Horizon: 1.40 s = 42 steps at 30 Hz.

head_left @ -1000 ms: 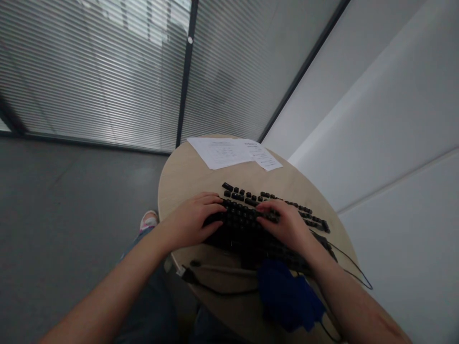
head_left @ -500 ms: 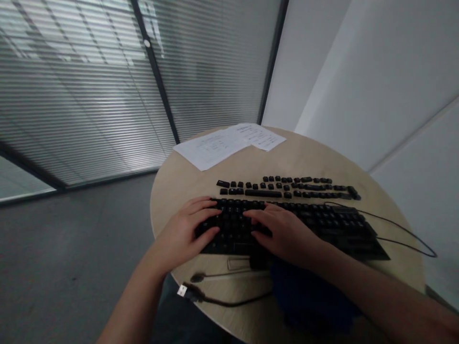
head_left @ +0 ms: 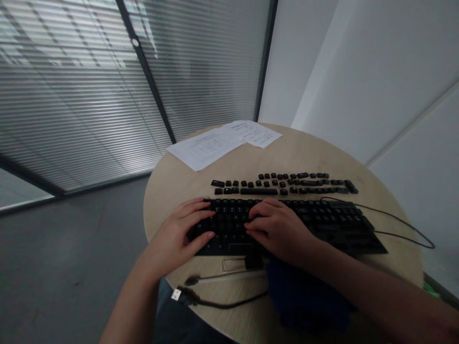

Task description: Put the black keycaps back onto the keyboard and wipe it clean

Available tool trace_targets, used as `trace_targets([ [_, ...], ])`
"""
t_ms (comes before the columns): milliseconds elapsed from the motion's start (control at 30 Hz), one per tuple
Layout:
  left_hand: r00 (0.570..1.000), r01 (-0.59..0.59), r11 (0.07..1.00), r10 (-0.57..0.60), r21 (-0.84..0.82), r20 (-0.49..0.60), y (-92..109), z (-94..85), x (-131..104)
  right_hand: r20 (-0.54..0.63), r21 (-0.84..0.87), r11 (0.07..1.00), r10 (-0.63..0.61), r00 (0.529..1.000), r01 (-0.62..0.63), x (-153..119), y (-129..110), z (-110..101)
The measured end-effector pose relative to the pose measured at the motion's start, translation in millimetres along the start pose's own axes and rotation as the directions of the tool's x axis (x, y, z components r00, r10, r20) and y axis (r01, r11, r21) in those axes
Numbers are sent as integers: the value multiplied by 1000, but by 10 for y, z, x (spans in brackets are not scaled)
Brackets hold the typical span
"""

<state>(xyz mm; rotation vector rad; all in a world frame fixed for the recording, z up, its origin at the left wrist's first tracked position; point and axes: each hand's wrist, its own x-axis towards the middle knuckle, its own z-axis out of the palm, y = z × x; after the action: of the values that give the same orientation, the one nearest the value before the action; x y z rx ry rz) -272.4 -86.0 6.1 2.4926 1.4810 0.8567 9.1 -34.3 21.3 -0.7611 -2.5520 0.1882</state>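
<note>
A black keyboard [head_left: 229, 227] lies on the round table [head_left: 251, 160]. My left hand [head_left: 181, 231] rests on its left end, fingers spread and slightly bent, the thumb near the front rows. Over the middle keys, my right hand [head_left: 279, 227] has its fingers curled with thumb and fingertips close together, low against the key area. Whatever sits between those fingertips, if anything, is hidden. Behind the keyboard lie rows of loose black keycaps [head_left: 251, 183], among them a long spacebar [head_left: 258, 191].
Papers [head_left: 208, 148] lie at the table's far side. A USB cable [head_left: 215, 304], a thin tool with a dark end [head_left: 192, 281] and a blue cloth-like item [head_left: 304, 296] are near the front edge. The keyboard's cord [head_left: 405, 222] loops to the right. Beyond stand blinds [head_left: 89, 95].
My right hand's fingers have drawn together from a more spread pose over the keys. My left hand stays on the keyboard's left end. The whole view has shifted slightly.
</note>
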Motion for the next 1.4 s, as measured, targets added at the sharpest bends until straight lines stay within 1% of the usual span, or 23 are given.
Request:
trace_targets([
  [67, 1000, 0, 1000, 0, 3, -6, 2, 2, -2, -1, -41, 999, 20, 1000, -20, -7, -26, -26],
  [267, 999, -34, 999, 35, 27, -16, -28, 7, -7, 38, -40, 998, 49, 998, -47, 9, -88, -94],
  [367, 999, -34, 999, 36, 37, -34, -44, 13, -7, 56, -53, 997, 59, 997, -56, 14, -103, -94],
  [467, 999, -19, 999, 20, 28, -47, -55, 22, -7, 42, -34, 998, 48, 998, -46, -1, -87, -60],
  [533, 999, -8, 1000, 8, 10, -47, -63, 33, -8, -11, 4, 999, 34, 999, -34, -16, -32, -42],
  [600, 999, -1, 1000, 1, -7, -43, -69, 50, -12, -115, 49, 998, 43, 992, -37, -24, 68, -66],
  [667, 999, 4, 1000, -5, -20, -50, -74, 71, -16, -232, 85, 993, 97, 968, -79, -10, 206, -150],
  [700, 998, 4, 1000, -5, -26, -57, -76, 81, -17, -268, 103, 988, 142, 953, -119, 8, 283, -211],
  [733, 998, 2, 999, -4, -33, -66, -78, 90, -19, -274, 121, 979, 193, 942, -166, 36, 364, -278],
  [767, 997, -2, 999, -1, -41, -73, -80, 97, -20, -248, 140, 966, 246, 937, -217, 74, 447, -344],
  [833, 997, -9, 998, 4, -55, -80, -83, 106, -22, -150, 143, 938, 335, 930, -315, 176, 620, -449],
  [867, 997, -11, 998, 6, -60, -81, -83, 108, -22, -100, 118, 928, 365, 926, -353, 235, 709, -478],
  [933, 996, -10, 998, 4, -66, -87, -77, 107, -21, -40, 26, 913, 409, 912, -408, 359, 885, -483],
  [1033, 995, -9, 997, 1, -74, -102, -56, 97, -22, 17, -69, 880, 471, 882, -469, 531, 1123, -391],
  [1133, 994, -4, 997, -5, -80, -107, -30, 82, -29, 54, -80, 865, 500, 864, -496, 661, 1290, -264],
  [1233, 994, -12, 997, 4, -75, -111, -12, 70, -38, 86, -77, 868, 496, 864, -491, 742, 1379, -168],
  [1400, 994, -18, 998, 10, -66, -110, -8, 74, -43, 125, -81, 869, 494, 860, -487, 812, 1428, -58],
])
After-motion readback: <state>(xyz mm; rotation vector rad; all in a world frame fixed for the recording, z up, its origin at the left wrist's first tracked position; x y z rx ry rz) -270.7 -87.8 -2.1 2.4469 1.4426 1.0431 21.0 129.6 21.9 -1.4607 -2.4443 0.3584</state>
